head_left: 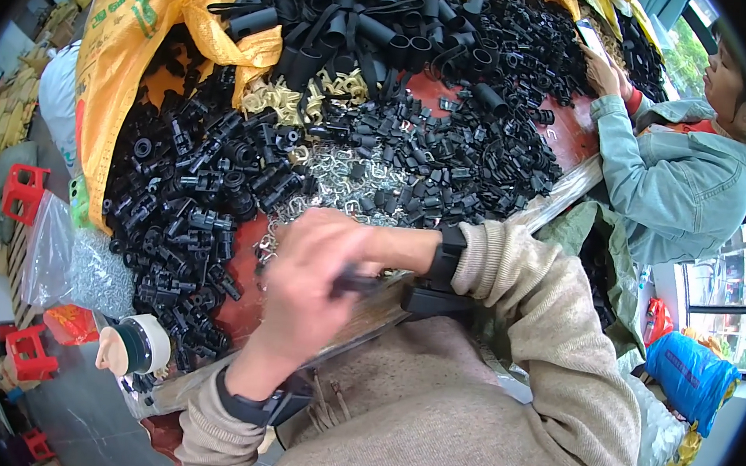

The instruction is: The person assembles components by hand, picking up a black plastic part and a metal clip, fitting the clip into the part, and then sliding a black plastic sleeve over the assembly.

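Observation:
My left hand and my right hand are together above the table's near edge, both smeared by motion. A small black part sticks out of my left hand, which is closed around it; its exact kind is too blurred to tell. My right hand lies over the top of the left, its fingers blurred and partly hidden. Just beyond them is a heap of silvery metal clips. Black plastic fittings are piled on the left, and small black clips on the right.
Black tubes with straps and gold-coloured brackets lie farther back. A yellow woven sack stands at the left. A lidded cup sits at the near left corner. At the right, a person in a denim jacket holds a phone.

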A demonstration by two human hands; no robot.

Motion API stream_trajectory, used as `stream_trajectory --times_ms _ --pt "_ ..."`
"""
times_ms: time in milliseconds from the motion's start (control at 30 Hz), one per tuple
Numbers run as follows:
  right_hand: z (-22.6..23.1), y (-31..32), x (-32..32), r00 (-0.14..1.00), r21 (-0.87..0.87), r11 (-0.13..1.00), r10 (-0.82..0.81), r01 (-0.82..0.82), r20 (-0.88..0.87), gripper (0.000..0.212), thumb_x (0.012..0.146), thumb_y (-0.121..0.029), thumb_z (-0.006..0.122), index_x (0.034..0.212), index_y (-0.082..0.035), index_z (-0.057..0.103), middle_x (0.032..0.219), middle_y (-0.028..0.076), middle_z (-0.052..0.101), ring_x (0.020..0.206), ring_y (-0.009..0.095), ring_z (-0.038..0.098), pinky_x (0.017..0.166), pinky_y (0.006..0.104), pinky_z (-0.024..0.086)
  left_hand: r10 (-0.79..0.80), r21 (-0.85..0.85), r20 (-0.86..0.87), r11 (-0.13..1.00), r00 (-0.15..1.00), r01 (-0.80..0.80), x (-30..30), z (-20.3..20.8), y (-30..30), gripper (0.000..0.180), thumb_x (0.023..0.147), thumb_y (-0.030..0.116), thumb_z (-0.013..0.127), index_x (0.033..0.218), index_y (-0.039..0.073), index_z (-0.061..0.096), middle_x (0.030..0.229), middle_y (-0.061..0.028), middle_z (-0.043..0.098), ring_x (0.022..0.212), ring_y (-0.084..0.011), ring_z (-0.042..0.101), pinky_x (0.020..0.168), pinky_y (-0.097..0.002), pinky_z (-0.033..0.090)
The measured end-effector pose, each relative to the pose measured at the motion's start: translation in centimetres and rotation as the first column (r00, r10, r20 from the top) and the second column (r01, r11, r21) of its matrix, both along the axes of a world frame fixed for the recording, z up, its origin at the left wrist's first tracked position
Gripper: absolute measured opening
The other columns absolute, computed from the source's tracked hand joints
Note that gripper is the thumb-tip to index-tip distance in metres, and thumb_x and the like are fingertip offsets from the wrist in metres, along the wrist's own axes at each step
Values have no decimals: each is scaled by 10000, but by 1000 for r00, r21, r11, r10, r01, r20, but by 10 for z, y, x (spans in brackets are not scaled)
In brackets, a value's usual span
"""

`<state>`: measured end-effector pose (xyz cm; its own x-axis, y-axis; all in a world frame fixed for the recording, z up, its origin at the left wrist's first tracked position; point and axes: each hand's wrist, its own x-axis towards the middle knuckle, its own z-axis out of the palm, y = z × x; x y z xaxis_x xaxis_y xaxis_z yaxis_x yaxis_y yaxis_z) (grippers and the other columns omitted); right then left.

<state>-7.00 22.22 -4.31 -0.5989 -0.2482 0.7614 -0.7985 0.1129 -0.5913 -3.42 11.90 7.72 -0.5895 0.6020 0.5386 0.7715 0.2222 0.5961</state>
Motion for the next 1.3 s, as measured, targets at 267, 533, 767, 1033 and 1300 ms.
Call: stream_trajectory --times_ms 267,533,767,1033,1300 --pt "35 -29 -8 889 726 688 -337 7 310 87 601 -112 550 579 -30 531 550 136 540 514 304 551 449 382 429 -163 77 66 984 984 158 -1 -20 35 268 615 -18 636 874 22 579 864 -111 583 805 -255 564 709 -326 447" --pt "36 -36 -15 857 833 552 -417 -26 304 76 588 -103 542 557 -35 531 548 143 547 531 321 564 450 396 448 -209 198 285 968 935 156 -2 -36 31 235 565 -38 600 785 32 558 831 -71 590 777 -249 565 696 -321 441" --pt "33 -32 -12 919 782 623 -320 22 229 86 614 -110 523 618 -27 546 555 152 550 544 322 571 456 407 452 -298 182 39 941 954 286 2 -37 20 267 552 -31 599 806 44 573 877 -57 598 823 -238 572 719 -332 440" --pt "35 -24 -14 914 697 717 -271 -17 302 98 643 -112 527 617 -21 551 586 143 566 547 340 556 475 392 450 -348 2 -224 934 910 358 3 -28 14 359 537 18 609 895 40 607 976 -67 591 932 -242 556 804 -363 435" --pt "26 -11 -39 772 364 882 0 -300 635 90 666 -78 531 678 -9 587 577 103 575 495 200 545 465 328 433 -260 -49 -240 966 936 255 -6 -28 11 399 563 1 552 954 66 597 1008 -25 580 989 -207 522 852 -345 385"
